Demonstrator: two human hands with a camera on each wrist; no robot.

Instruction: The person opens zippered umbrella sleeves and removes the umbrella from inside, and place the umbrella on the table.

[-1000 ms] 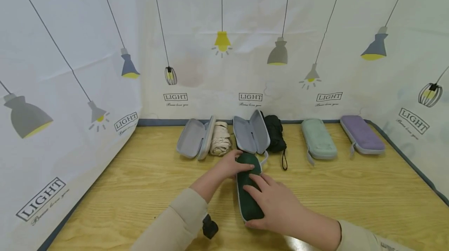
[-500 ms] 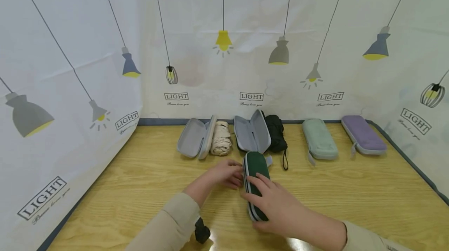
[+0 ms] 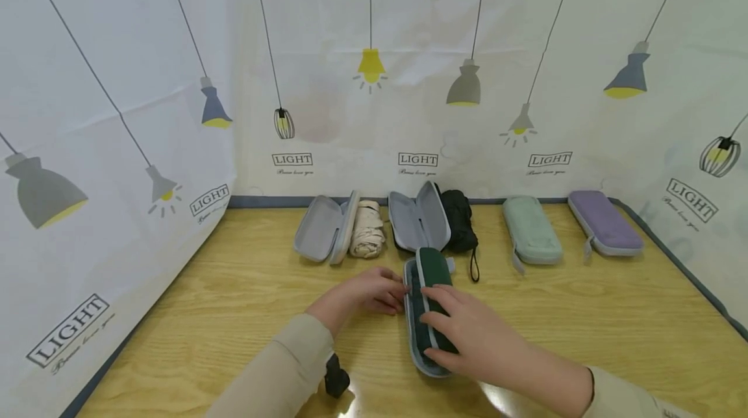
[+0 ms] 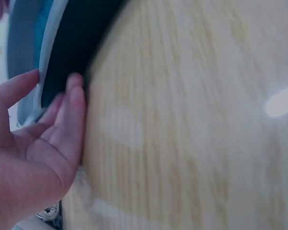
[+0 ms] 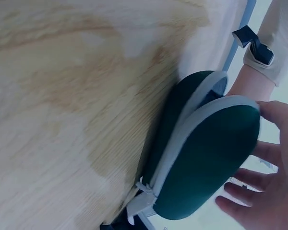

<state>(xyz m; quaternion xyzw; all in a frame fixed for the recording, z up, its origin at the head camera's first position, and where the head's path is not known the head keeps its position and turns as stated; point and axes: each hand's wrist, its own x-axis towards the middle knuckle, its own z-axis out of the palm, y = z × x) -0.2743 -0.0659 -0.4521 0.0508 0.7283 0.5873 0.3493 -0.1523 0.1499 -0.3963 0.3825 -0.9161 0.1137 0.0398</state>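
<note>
Near the middle of the table a dark green zip case (image 3: 435, 269) with a pale grey rim stands partly unfolded, its lid tilted up toward the right. Dark green material (image 3: 416, 320) shows inside, mostly hidden by the lid. My left hand (image 3: 374, 289) holds the base's left side; in the left wrist view its thumb is at the rim and its fingers lie along the outer wall. My right hand (image 3: 476, 324) grips the lid, fingertips over its edge. A pale zip pull (image 5: 141, 203) hangs at the case's far end in the right wrist view.
Behind stand two opened grey-lined cases (image 3: 318, 230) (image 3: 409, 220), a beige folded umbrella (image 3: 368, 230) and a black folded umbrella (image 3: 458, 220). Closed mint (image 3: 532, 230) and purple (image 3: 604, 223) cases lie right. A lamp-printed cloth (image 3: 327, 80) surrounds the table.
The green case has turned and shifted slightly right, and its lid has swung up to the right under my right hand. My left hand has moved from its far end down to its left side.
</note>
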